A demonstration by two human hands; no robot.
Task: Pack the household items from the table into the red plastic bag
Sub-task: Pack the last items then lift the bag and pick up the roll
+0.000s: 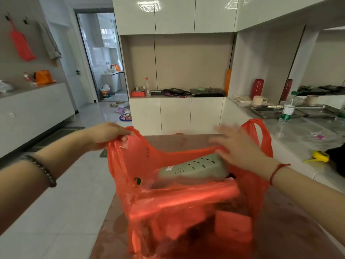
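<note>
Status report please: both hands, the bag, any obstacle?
Left hand gripping red plastic bag handle. Right hand open, blurred, at bag mouth. Grey perforated plastic item inside. No obstacle visible.

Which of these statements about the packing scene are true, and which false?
1. The left hand grips a handle of the red plastic bag. True.
2. A grey perforated plastic item lies inside the bag. True.
3. The right hand holds the yellow tape measure. False: the tape measure lies alone on the pale countertop.
4. The bag hangs from a wall hook. False: it stands on the brown table.
5. A clear plastic water bottle stands on the countertop. True.
</note>
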